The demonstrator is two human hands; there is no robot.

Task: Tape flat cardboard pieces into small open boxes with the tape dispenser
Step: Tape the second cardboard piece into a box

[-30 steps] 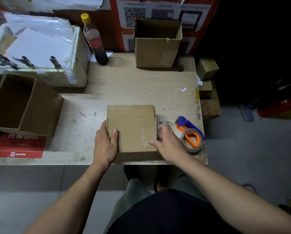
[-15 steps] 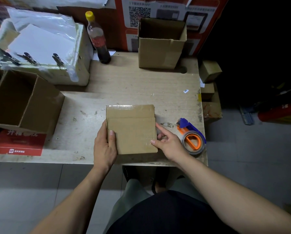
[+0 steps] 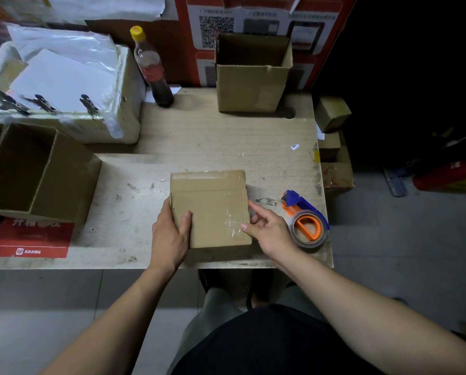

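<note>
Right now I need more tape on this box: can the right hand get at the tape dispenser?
Probably yes. The tape dispenser lies on the table just right of the right hand, with nothing between them; the hand only touches the cardboard box.

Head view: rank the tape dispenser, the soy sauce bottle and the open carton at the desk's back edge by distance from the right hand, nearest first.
1. Tape dispenser, lying on the desk just right of the right hand.
2. Open carton, at the back edge, straight ahead of that hand.
3. Soy sauce bottle, at the back, off to the left, slightly farther than the carton.
</note>
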